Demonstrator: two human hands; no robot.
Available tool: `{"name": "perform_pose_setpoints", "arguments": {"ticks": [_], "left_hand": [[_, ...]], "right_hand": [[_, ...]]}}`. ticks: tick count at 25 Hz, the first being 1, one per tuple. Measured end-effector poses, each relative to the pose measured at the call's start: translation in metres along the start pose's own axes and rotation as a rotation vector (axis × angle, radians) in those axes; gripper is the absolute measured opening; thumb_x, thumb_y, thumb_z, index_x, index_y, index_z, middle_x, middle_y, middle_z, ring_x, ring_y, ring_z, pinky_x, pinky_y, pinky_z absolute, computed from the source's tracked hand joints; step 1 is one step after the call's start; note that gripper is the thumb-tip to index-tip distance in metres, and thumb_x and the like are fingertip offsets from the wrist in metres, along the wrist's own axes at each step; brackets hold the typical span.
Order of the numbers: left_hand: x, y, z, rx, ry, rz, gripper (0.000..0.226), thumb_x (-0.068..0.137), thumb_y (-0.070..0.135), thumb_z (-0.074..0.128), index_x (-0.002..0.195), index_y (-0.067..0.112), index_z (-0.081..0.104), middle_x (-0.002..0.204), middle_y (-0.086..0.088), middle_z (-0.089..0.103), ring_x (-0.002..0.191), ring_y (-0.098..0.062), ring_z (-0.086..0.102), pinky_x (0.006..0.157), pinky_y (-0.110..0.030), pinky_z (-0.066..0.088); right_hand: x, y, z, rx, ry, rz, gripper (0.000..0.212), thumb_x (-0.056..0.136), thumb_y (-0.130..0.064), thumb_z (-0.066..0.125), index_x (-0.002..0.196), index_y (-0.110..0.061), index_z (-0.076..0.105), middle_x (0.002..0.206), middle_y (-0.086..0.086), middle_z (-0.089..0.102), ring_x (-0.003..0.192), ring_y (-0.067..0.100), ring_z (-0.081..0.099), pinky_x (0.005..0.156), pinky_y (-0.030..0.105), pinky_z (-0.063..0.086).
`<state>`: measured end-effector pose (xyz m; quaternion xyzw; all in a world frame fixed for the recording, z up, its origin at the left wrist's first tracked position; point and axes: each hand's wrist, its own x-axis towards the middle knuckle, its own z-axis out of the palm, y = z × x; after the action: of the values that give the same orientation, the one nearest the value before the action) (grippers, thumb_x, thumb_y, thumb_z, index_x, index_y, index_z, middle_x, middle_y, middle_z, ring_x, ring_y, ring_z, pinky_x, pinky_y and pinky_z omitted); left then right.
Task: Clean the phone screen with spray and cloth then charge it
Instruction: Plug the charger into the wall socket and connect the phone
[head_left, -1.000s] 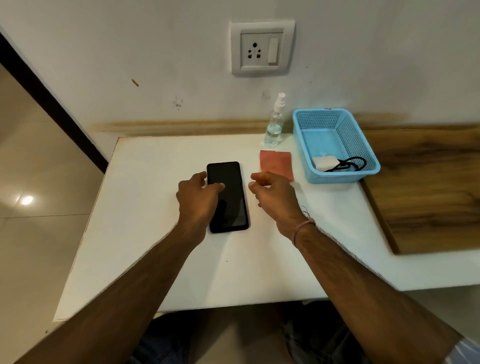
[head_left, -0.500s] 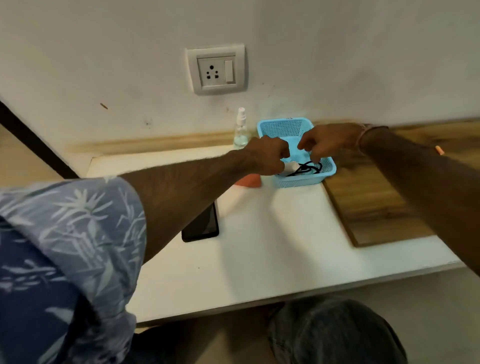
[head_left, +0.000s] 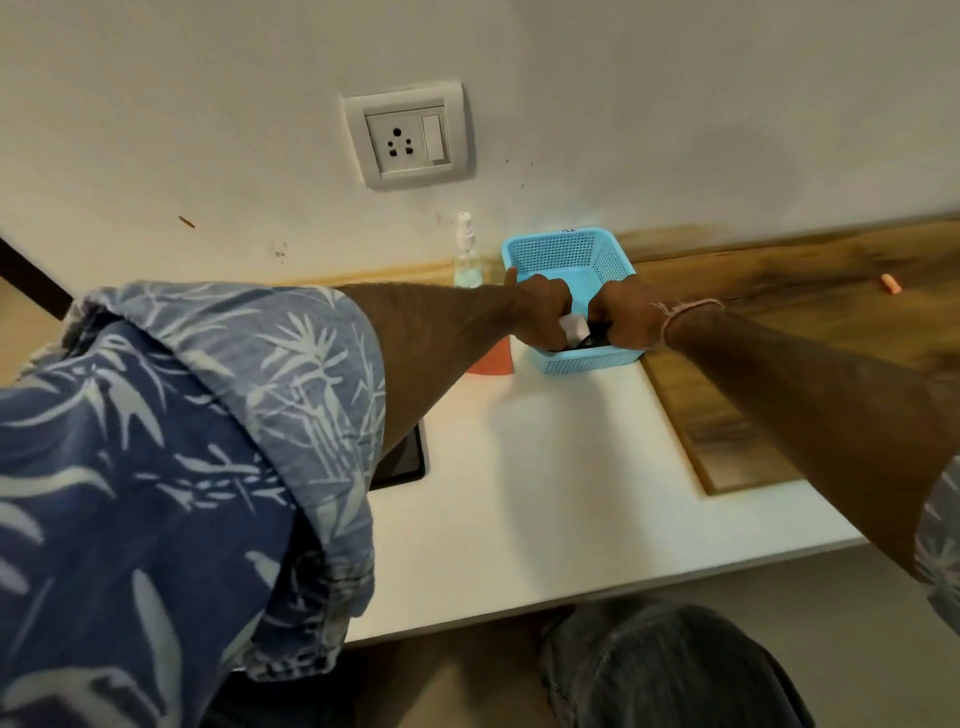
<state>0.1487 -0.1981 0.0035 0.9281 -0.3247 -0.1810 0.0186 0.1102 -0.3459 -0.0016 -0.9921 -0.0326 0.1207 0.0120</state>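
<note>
Both hands were in the blue basket (head_left: 608, 260) at the far side of the white counter (head_left: 519, 493). Left hand (head_left: 545, 312) curled round the white charger (head_left: 575, 326). Right hand (head_left: 623, 317) curled over the black cable (head_left: 592, 340), grip hidden, could not tell. Phone (head_left: 408, 457) lay nearer and left, well apart from both hands, partly under the left forearm. Orange cloth (head_left: 491, 361) just left of the basket, spray bottle (head_left: 466, 254) behind it by the wall. Wall socket (head_left: 410, 137) above. Wooden board (head_left: 779, 364) on the right.
</note>
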Motion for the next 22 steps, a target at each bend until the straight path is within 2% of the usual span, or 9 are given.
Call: {"name": "perform_pose_setpoints", "arguments": {"ticks": [4, 6, 8, 10, 13, 16, 18, 22], "left_hand": [[-0.017, -0.007, -0.011, -0.162, 0.176, 0.069, 0.045, 0.082, 0.039, 0.076, 0.115, 0.010, 0.067, 0.114, -0.005, 0.070, 0.109, -0.024, 0.061, 0.102, -0.037, 0.043], [-0.030, -0.009, -0.021, -0.255, 0.247, 0.083, 0.048, 0.081, 0.035, 0.079, 0.120, 0.010, 0.067, 0.121, -0.005, 0.068, 0.110, -0.022, 0.061, 0.095, -0.034, 0.049], [-0.047, -0.011, -0.032, -0.366, 0.312, 0.074, 0.050, 0.080, 0.033, 0.082, 0.122, 0.011, 0.067, 0.124, -0.005, 0.068, 0.107, -0.020, 0.063, 0.090, -0.032, 0.053], [-0.066, -0.012, -0.041, -0.525, 0.357, 0.042, 0.054, 0.077, 0.031, 0.085, 0.124, 0.012, 0.067, 0.122, -0.003, 0.067, 0.102, -0.018, 0.064, 0.084, -0.029, 0.056], [-0.091, -0.015, -0.052, -0.752, 0.400, -0.009, 0.053, 0.075, 0.028, 0.088, 0.122, 0.014, 0.068, 0.111, 0.002, 0.065, 0.097, -0.015, 0.063, 0.072, -0.020, 0.052], [-0.119, -0.018, -0.063, -0.989, 0.425, -0.052, 0.047, 0.077, 0.023, 0.086, 0.118, 0.009, 0.068, 0.107, -0.004, 0.069, 0.095, -0.017, 0.068, 0.076, -0.025, 0.055], [-0.140, -0.020, -0.066, -1.177, 0.440, -0.070, 0.042, 0.079, 0.020, 0.085, 0.116, 0.007, 0.068, 0.106, -0.009, 0.072, 0.093, -0.019, 0.074, 0.084, -0.031, 0.057], [-0.174, -0.026, -0.061, -1.496, 0.484, -0.109, 0.040, 0.083, 0.017, 0.081, 0.118, 0.004, 0.067, 0.110, -0.015, 0.075, 0.094, -0.025, 0.076, 0.092, -0.040, 0.058]], "right_hand": [[-0.015, 0.005, -0.016, 0.106, 0.134, -0.007, 0.018, 0.087, -0.015, 0.066, 0.104, -0.013, 0.073, 0.103, 0.011, 0.072, 0.093, 0.029, 0.064, 0.079, 0.035, 0.053], [-0.025, 0.004, -0.032, 0.184, 0.216, -0.010, 0.021, 0.087, -0.014, 0.068, 0.107, -0.015, 0.073, 0.104, 0.011, 0.072, 0.093, 0.028, 0.065, 0.083, 0.033, 0.053], [-0.038, 0.001, -0.050, 0.256, 0.252, -0.034, 0.023, 0.087, -0.011, 0.068, 0.109, -0.015, 0.073, 0.105, 0.010, 0.073, 0.093, 0.026, 0.066, 0.081, 0.028, 0.049], [-0.052, -0.007, -0.067, 0.325, 0.284, -0.059, 0.024, 0.088, -0.009, 0.067, 0.110, -0.014, 0.073, 0.107, 0.011, 0.072, 0.095, 0.026, 0.066, 0.086, 0.030, 0.052], [-0.072, -0.022, -0.088, 0.437, 0.353, -0.079, 0.024, 0.089, -0.010, 0.067, 0.112, -0.013, 0.072, 0.106, 0.009, 0.073, 0.095, 0.024, 0.067, 0.091, 0.034, 0.053], [-0.090, -0.038, -0.105, 0.661, 0.364, -0.095, 0.025, 0.087, -0.007, 0.068, 0.110, -0.012, 0.072, 0.101, 0.006, 0.074, 0.093, 0.019, 0.069, 0.092, 0.037, 0.055], [-0.100, -0.052, -0.108, 0.860, 0.399, -0.116, 0.024, 0.086, -0.005, 0.069, 0.107, -0.013, 0.073, 0.098, 0.004, 0.074, 0.092, 0.018, 0.070, 0.089, 0.038, 0.057], [-0.105, -0.076, -0.098, 1.146, 0.556, -0.001, 0.018, 0.088, -0.022, 0.071, 0.105, -0.017, 0.073, 0.098, 0.003, 0.073, 0.097, 0.022, 0.068, 0.092, 0.042, 0.055]]}}
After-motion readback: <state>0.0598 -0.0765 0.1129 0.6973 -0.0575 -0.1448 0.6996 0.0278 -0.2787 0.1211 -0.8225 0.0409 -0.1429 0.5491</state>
